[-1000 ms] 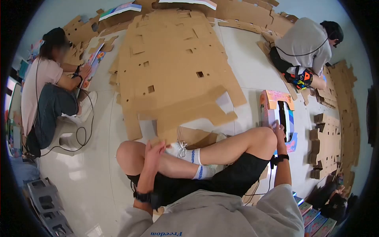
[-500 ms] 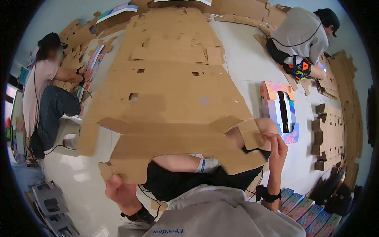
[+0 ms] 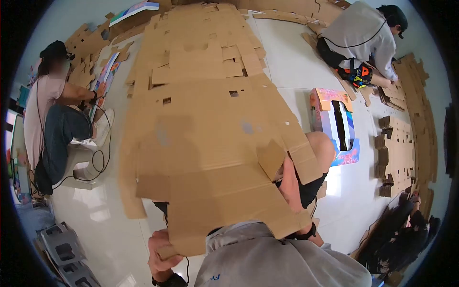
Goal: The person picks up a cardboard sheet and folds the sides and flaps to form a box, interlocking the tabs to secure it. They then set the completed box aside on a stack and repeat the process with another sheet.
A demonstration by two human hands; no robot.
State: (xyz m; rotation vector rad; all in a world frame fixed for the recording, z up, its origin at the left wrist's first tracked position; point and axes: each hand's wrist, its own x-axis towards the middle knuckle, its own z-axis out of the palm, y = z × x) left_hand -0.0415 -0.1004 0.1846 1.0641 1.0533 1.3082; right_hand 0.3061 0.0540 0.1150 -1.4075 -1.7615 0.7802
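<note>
A large brown cardboard sheet [image 3: 205, 138] with slots, creases and side flaps stretches from my body across the middle of the view. Its near left corner is pinched in my closed left hand [image 3: 162, 251]. My right hand [image 3: 290, 186] is among the folded flaps at the near right, beside a small raised flap [image 3: 271, 159]. The fingertips there are partly hidden and blurred, so its hold cannot be made out. The near edge of the sheet, with a cutout, lies over my lap and against my grey top [image 3: 282, 263].
A printed box [image 3: 322, 115] with a black slot stands right. Cardboard stacks [image 3: 399, 153] lie farther right. One person [image 3: 50, 95] sits left, another [image 3: 356, 36] crouches upper right, and dark patterned clothing [image 3: 397, 237] shows lower right. Grey plastic stools [image 3: 64, 244] stand lower left.
The sheet's near part has come toward my body. My left hand moved down and slightly right with its corner. My right hand moved left and down among the flaps. Dark clothing now covers the lower-right boxes.
</note>
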